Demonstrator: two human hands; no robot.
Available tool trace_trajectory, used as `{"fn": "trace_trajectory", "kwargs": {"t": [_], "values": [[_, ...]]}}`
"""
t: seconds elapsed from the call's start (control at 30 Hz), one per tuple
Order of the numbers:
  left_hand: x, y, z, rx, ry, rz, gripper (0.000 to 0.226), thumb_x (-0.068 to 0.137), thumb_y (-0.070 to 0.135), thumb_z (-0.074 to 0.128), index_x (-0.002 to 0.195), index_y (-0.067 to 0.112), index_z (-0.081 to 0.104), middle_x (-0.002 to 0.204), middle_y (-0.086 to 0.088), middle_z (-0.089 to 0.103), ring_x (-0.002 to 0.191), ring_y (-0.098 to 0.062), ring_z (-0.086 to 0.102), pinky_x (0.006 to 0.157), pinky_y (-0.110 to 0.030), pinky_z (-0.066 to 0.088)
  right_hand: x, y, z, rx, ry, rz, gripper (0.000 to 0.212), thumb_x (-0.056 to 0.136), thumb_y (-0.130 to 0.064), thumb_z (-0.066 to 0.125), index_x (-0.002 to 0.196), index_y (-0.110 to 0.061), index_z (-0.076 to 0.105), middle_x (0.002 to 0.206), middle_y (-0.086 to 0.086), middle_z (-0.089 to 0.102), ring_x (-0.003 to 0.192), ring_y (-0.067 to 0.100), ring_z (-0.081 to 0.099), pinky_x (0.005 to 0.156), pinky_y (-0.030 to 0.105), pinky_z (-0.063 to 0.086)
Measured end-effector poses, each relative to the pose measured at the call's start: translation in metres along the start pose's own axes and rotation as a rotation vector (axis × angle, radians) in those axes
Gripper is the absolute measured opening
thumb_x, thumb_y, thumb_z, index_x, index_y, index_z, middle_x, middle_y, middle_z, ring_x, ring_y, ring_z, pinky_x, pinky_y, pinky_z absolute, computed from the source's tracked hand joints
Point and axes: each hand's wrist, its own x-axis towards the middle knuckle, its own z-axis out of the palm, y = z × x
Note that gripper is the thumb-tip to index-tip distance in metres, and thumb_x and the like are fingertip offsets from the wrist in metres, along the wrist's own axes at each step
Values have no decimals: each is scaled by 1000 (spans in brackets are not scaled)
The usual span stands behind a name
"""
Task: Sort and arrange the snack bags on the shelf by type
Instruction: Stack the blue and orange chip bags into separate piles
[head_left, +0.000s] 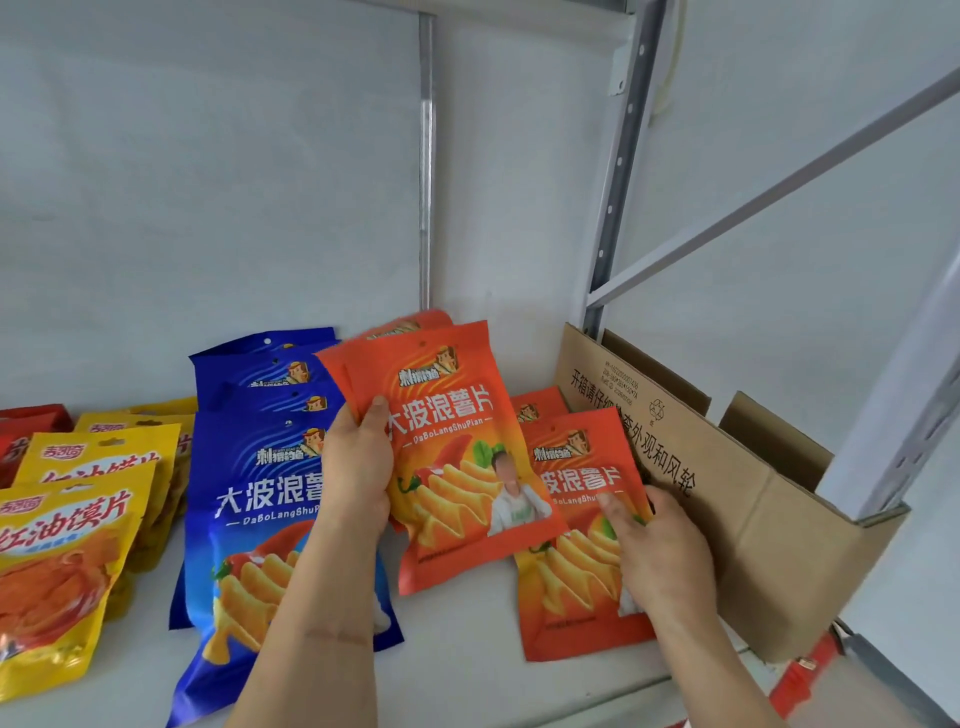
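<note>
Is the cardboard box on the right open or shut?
Open: the cardboard box has its flaps standing up and its top uncovered. Its contents cannot be seen.

left hand (358, 467) gripping orange bag (457, 457); right hand (660, 556) on second orange bag (571, 597)
</note>
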Motion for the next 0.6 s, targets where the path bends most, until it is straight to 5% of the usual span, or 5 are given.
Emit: {"fn": "trace_trajectory", "kwargs": {"t": [0.07,0.2,0.6], "values": [[0,6,-1,18,55,108,18,103,34,52,112,26,65,105,-1,74,95,-22,73,80,-42,61,2,0,-3,86,26,-35,24,92,-48,58,98,-24,56,67,-11,65,48,7,60,47,18,39],[2,15,-5,26,171,260,22,105,36,45,117,27,62,101,10,70,91,-10,68,75,-29,56,9,10,2,251,70,-43,24,87,-50,64,97,-27,64,83,-10,72,74,9,67,71,32,53],[14,28,-20,-7,411,347,25,106,37,42,120,26,59,95,17,64,83,0,64,66,-16,48,11,21,2,599,-19,13,18,81,-35,76,93,-22,70,83,-3,77,77,17,74,74,38,58]]}}
